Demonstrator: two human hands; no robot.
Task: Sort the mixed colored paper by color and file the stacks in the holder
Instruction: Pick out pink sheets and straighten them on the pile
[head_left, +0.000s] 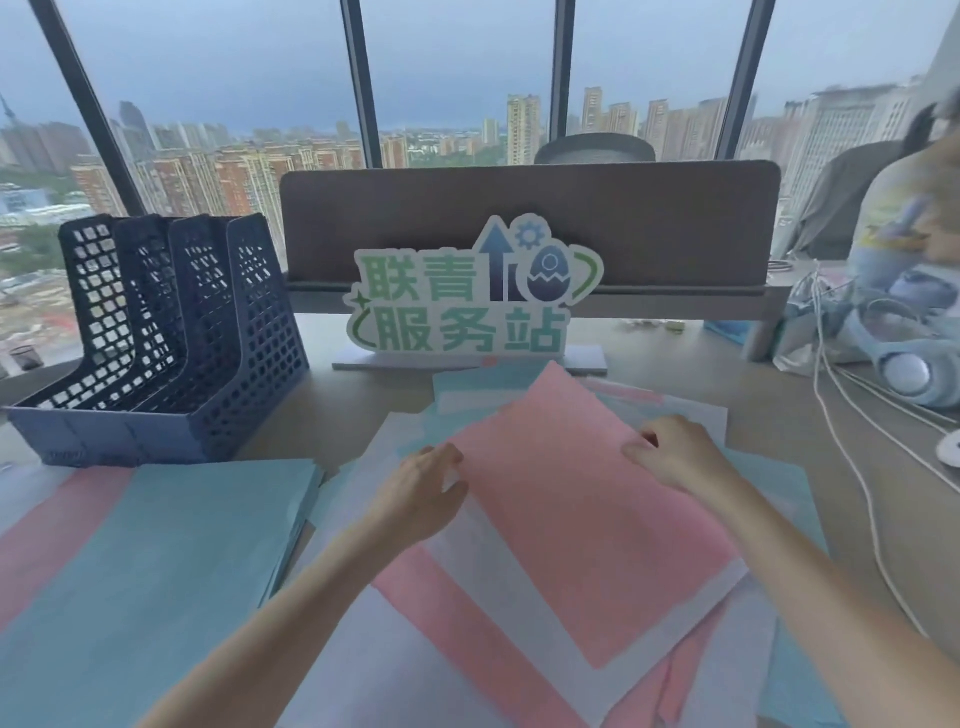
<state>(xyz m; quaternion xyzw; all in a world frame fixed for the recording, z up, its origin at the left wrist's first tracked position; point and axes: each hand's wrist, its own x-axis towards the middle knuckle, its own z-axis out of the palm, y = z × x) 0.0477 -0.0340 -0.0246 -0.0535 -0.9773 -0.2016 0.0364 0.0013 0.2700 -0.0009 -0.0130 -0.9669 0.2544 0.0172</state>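
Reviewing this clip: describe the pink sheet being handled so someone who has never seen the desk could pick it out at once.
Start at the green-lettered sign standing mid-desk; just in front of it lies the mixed pile of paper. The top pink sheet lies turned at an angle, the left hand at its left edge and the right hand on its upper right. Unlike other pink sheets, nothing covers it.

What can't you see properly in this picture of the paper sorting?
- Mixed pile, head view: the top pink sheet and both hands hide lower sheets; no count possible.
- Left hand and right hand: fingertips hidden, grip unclear.
- Blue stack: cut off by the left edge.
- Holder: slot floors hidden behind its mesh walls.
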